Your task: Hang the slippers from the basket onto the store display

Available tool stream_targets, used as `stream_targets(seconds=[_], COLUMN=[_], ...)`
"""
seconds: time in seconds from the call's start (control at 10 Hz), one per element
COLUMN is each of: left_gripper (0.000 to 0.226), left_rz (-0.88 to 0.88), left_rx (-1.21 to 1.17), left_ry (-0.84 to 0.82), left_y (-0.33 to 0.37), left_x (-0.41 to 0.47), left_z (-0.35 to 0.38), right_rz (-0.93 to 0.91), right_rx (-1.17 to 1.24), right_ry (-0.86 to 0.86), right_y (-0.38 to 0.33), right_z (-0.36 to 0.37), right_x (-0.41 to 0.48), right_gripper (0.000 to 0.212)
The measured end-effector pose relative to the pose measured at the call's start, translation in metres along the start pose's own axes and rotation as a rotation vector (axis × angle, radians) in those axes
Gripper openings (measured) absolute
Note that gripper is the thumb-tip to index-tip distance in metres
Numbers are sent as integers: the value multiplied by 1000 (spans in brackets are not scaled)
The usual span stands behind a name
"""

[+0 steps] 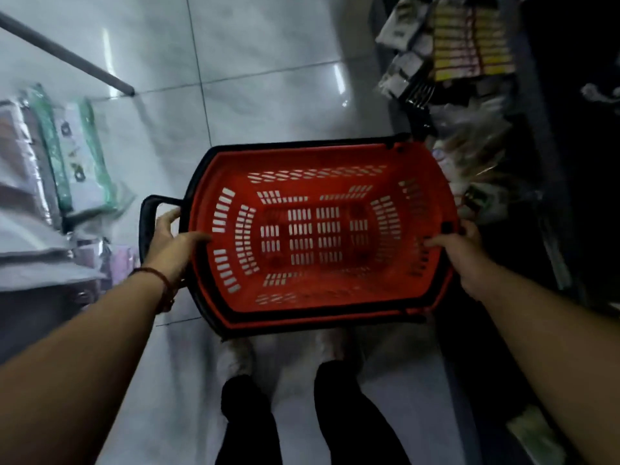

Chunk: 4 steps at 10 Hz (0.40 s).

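A red plastic basket (335, 298) with black rim and handles is held above the white tiled floor, and nothing lies inside it. My left hand (172, 243) grips its left rim, thumb inside the wall, beside the black side handle (147, 216). My right hand (461, 250) grips the right rim, fingers curled over the edge. No slippers show in the basket. The store display (469, 41) with hanging packaged goods stands at the upper right.
Packaged goods in clear bags (67, 156) are stacked at the left. A grey pole (67, 55) slants across the upper left. Dark shelving with bagged items (486, 169) fills the right side. My feet (235, 357) stand on the tiles under the basket.
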<state>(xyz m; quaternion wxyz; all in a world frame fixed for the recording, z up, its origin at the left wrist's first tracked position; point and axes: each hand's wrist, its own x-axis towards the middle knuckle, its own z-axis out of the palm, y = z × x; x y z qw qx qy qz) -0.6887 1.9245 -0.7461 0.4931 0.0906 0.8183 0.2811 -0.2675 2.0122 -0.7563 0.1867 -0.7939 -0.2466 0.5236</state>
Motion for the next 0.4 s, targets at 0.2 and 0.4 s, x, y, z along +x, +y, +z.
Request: stream_targets(seconds=[0.2, 0.4], left_gripper=[100, 93], left_rz=[87, 183], left_rx=[257, 891], left_ry=[-83, -138], left_y=[-23, 22], left_x=[59, 47], left_z=[27, 38], right_rz=[-15, -100], right_rx=[-135, -414], right_ry=[69, 118], right_y=[46, 23], right_z=[29, 38], right_x=[32, 6], right_gripper=[81, 89])
